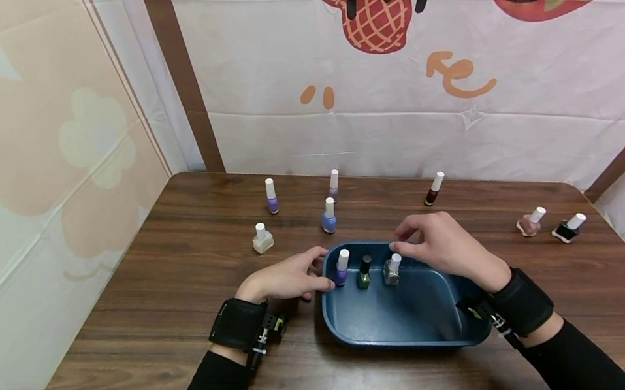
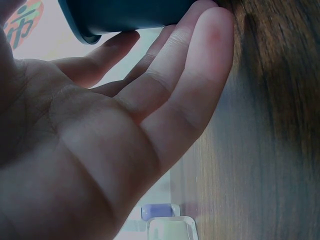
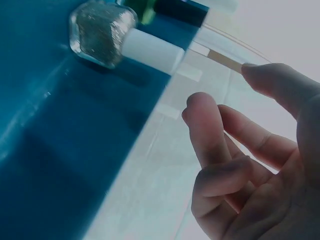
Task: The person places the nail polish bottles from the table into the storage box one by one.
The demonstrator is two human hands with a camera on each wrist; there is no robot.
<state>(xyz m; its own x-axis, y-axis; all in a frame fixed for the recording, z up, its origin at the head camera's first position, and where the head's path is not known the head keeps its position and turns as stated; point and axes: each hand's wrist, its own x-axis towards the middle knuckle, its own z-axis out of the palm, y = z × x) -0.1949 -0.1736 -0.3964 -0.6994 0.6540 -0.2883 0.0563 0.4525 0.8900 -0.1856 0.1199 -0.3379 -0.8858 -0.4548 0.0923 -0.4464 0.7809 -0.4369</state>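
Observation:
My left hand (image 1: 293,275) rests at the left end of a dark blue tray (image 1: 390,336), its fingers fairly straight against the outer wall in the left wrist view. Above the tray's far edge is my right hand (image 1: 443,245), fingers loosely bent around nothing. Three nail polish bottles stand in a row inside the tray: a purple one (image 1: 341,269) with a white cap, a green one (image 1: 364,272) with a black cap, and a silver glitter one (image 1: 392,270) with a white cap. The glitter bottle (image 3: 97,35) is nearest my right hand, apart from its fingertips.
Behind the tray stand a blue polish (image 1: 328,219), a lilac one (image 1: 334,185), a purple one (image 1: 272,199) and a dark red one (image 1: 434,189). A pale bottle (image 1: 262,240) is at left; a pinkish one (image 1: 531,223) and a black one (image 1: 568,229) are at right. Cloth hangs behind.

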